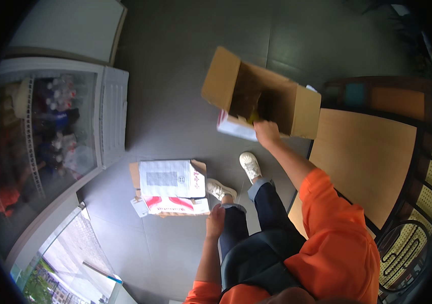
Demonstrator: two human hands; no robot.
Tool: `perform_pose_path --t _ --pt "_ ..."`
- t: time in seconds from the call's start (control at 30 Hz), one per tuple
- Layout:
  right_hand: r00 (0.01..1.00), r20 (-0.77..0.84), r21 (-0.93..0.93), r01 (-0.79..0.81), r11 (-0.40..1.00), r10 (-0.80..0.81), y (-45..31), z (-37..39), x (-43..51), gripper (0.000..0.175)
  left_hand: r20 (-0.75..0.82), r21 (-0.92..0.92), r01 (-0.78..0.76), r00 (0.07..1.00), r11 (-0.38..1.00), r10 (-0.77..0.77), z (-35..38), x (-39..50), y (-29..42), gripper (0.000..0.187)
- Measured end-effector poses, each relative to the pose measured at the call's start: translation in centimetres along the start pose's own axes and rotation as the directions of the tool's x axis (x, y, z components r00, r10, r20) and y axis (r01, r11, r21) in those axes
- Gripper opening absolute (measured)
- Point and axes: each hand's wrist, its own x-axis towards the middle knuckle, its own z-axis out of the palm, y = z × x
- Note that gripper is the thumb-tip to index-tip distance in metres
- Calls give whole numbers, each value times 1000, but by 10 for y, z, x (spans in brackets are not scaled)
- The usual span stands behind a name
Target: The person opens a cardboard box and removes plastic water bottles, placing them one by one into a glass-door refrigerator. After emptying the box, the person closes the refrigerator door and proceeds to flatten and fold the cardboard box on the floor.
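My right hand [267, 133] grips the near wall of an open cardboard box [265, 98], which is raised in front of me with its flaps spread. A small yellow thing [254, 117] shows at the fingertips, against the box's dark inside; what it is cannot be made out. Beside my left thigh hangs my left hand [215, 222], fingers curled and nothing visible in them. Close to it, on the floor by my left shoe, lies a flattened cardboard carton [166, 178] with white and red printed sides.
To the left stands a glass-door display refrigerator [49, 125] with bottles behind the glass. A wooden table [364, 159] with dark edging is close on my right, beside woven-panel seating [425, 182]. A glass door [75, 258] is at lower left. Grey floor tiles [170, 76] extend ahead.
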Motion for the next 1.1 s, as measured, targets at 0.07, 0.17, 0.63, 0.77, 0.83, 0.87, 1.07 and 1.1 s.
perform_pose_path --t 0.07,0.17,0.63,0.77,0.83,0.87,1.07,1.1 --pt "1000 -1 -1 24 1000 -24 4 -56 -55 7 -130 51 -267 954 962 271 -41 -19 71 32" --pt "984 97 62 142 988 -148 4 -156 -141 8 -117 137 -550 817 824 565 -102 -76 186 33" --pt "973 33 73 226 972 -228 24 -435 -383 28 769 298 -924 83 -241 633 -148 -226 486 26" --pt "978 -78 134 201 970 -191 32 -439 -403 30 771 287 -924 67 -252 634 -143 -252 504 23" --pt "974 -124 133 206 969 -190 30 -442 -411 29 775 294 -913 54 -283 630 -146 -263 507 22" --pt "967 -136 159 237 958 -217 28 -446 -416 29 742 217 -941 -14 -260 670 -150 -270 509 20" --pt "896 -236 47 397 917 -376 22 -470 -424 25 627 123 -992 50 -35 777 -167 -271 514 17" --pt "904 -202 45 393 918 -377 21 -473 -422 24 576 153 -980 -16 -128 817 -165 -267 511 20"
